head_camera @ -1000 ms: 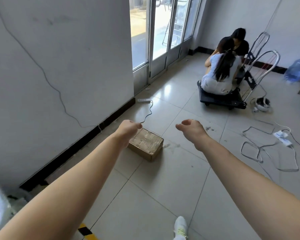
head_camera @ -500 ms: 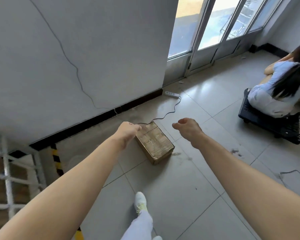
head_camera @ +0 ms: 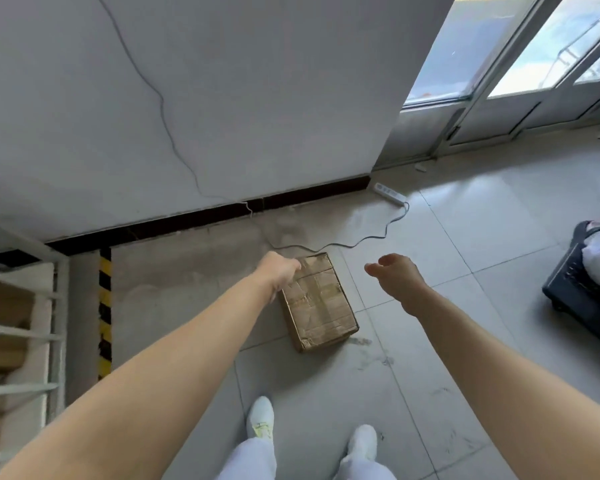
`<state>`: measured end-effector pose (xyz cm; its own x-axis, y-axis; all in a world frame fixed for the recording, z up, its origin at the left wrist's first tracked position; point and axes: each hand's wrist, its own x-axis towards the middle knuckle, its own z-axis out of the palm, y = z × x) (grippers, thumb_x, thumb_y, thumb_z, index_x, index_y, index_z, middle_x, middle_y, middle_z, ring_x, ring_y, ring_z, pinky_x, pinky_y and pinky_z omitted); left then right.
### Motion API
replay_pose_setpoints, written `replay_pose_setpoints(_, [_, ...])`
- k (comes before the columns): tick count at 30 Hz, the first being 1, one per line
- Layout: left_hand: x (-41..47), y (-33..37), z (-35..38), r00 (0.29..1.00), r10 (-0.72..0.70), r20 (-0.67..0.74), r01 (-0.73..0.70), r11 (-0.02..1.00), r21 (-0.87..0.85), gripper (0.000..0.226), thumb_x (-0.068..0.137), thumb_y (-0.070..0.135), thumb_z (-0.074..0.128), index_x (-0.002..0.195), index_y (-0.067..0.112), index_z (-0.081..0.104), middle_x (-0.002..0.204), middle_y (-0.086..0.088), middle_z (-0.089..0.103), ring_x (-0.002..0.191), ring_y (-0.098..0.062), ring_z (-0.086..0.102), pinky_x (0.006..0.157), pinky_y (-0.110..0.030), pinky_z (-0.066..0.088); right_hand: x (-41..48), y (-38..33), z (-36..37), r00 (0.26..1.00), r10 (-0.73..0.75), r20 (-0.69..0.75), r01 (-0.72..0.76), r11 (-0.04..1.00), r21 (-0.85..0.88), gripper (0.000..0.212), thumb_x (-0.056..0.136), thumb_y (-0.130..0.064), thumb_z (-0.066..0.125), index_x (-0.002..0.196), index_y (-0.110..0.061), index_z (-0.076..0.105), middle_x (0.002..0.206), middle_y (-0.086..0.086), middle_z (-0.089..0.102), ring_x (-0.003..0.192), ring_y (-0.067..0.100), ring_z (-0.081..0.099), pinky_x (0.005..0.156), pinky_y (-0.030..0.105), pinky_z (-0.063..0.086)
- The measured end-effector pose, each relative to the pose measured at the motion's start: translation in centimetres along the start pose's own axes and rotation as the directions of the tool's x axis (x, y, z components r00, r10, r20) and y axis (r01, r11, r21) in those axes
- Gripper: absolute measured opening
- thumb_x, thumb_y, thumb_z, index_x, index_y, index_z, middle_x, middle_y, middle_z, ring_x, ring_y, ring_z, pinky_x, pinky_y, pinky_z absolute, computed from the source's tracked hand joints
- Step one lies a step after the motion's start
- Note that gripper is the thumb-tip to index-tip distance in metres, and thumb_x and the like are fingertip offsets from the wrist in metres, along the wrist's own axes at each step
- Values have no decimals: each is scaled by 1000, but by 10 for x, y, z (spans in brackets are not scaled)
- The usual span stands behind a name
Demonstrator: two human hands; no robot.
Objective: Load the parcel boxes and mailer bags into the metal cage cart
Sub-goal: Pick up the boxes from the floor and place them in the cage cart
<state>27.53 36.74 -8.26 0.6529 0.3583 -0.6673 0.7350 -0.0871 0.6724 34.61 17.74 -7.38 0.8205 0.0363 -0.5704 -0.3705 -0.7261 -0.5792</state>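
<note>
Tiled floor [head_camera: 465, 271] by wall [head_camera: 257, 98]. Left hand [head_camera: 279, 271] loosely curled, empty, above parcel box [head_camera: 317, 303] far corner; right hand [head_camera: 397, 277] slack, empty, alongside. Box lies flat, now nearer the feet [head_camera: 261, 419]; metal cage cart [head_camera: 60, 323] has appeared left. Pickup likely next.

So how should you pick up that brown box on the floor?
Probably by its two long sides, one hand each, from above: the cardboard box lies flat and low on the floor, left hand over its left edge, right hand off to its right.
</note>
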Motion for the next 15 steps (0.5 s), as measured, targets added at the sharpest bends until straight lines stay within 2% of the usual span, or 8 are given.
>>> replay_pose_setpoints(3, [48,-6,31,997,-61,-48,59,998,-36,24,92,10,54,80,-11,53,75,2,46,64,-18,36,56,-27,26,57,11,12,998,-3,59,6,999,-51,53,92,-29,61,137,-3,48,132,12,55,110,24,54,82,26,38])
replay_pose_setpoints(4, [61,-12,40,995,-77,-61,75,996,-39,24,92,10,54,82,-12,53,78,1,46,67,-19,37,59,-27,27,71,16,16,997,2,75,4,997,-78,53,92,-28,60,137,-3,47,131,13,56,107,23,54,81,25,38])
replay_pose_setpoints(5, [79,-19,53,993,-84,-83,80,995,-51,25,93,10,54,96,-15,56,87,-4,50,75,-20,41,66,-26,28,92,25,22,996,-6,94,15,995,-102,52,93,-26,59,137,-2,46,130,14,57,105,22,56,79,25,38])
replay_pose_setpoints(7, [112,-36,78,985,-119,-121,111,991,-76,36,93,11,53,123,-10,51,106,-12,52,94,-21,46,77,-24,29,132,45,35,991,-9,134,29,988,-153,52,94,-27,58,138,-3,44,130,14,57,106,22,56,80,24,39])
replay_pose_setpoints(10, [153,-74,116,974,-196,-117,185,978,-100,33,94,12,53,123,-1,47,116,-14,50,106,-24,47,83,-26,32,182,84,58,985,-1,171,50,958,-284,53,94,-32,58,138,-5,44,131,14,56,116,28,54,89,31,44])
replay_pose_setpoints(13, [198,-122,154,951,-287,-112,271,953,-134,54,94,16,55,140,-2,31,143,-16,40,131,-29,39,100,-31,33,233,129,89,982,-18,188,98,900,-424,48,95,-32,55,134,-5,45,127,16,58,115,31,54,91,36,44])
replay_pose_setpoints(15, [229,-157,174,932,-343,-119,327,935,-135,64,94,18,55,146,-2,23,150,-17,33,137,-29,34,107,-34,29,263,160,112,977,-3,214,100,888,-448,48,95,-32,55,133,-4,46,127,17,57,115,32,54,91,35,44])
